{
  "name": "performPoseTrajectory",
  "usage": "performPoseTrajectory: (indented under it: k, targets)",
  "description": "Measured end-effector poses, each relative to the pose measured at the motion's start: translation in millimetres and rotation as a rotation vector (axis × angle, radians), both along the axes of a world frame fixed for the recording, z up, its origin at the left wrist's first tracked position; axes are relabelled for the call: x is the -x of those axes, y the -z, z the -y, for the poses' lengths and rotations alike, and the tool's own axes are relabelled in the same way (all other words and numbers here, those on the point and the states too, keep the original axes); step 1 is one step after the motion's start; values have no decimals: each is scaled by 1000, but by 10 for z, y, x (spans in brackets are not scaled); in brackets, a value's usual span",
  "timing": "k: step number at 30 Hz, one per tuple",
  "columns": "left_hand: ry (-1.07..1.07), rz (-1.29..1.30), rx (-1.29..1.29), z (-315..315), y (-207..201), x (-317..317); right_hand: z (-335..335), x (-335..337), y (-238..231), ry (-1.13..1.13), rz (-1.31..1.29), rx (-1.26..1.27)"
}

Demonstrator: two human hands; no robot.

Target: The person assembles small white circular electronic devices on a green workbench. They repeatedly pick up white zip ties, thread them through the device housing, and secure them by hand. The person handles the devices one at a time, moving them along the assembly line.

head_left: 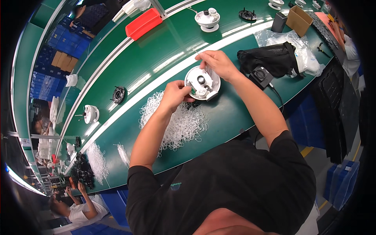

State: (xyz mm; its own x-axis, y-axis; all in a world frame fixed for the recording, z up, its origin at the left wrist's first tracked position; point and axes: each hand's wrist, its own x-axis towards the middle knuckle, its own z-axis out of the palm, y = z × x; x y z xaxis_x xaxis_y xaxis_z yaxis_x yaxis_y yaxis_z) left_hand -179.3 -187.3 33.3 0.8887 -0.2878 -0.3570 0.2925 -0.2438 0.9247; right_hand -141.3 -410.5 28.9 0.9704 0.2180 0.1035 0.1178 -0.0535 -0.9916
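Observation:
A white round bowl-shaped housing (215,84) is held over the table, its open side up. Inside it sit a white bracket, a black round part (201,80) and a bit of green board. My left hand (174,94) grips the housing by its left rim, thumb on top. At its upper edge is my right hand (217,64), fingers bent together in a pinch. A thin pale strand shows near those fingertips; whether they hold it, I cannot tell. Below my left hand lies a pile of white looped ties (182,127).
A conveyor (168,51) runs beyond the table, carrying white housings (207,21), black round parts (118,94) and a red bin (143,24). On the right are a black bag (266,58), a small fan (261,75) with a cable, and a cardboard box (299,20). Other people work at both ends.

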Motion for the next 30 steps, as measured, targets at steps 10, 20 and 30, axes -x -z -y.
performPoseTrajectory:
  k: [10, 20, 30]
  targets:
    - [-191, 283, 259, -116, -102, -300, -75, -1, -115, -71, 104, 379]
    - [-227, 182, 639, 43, -5, -434, -106, 26, -171, -43, 73, 327]
    - [-105, 263, 399, 124, 63, -466, -131, 2, -127, -62, 152, 401]
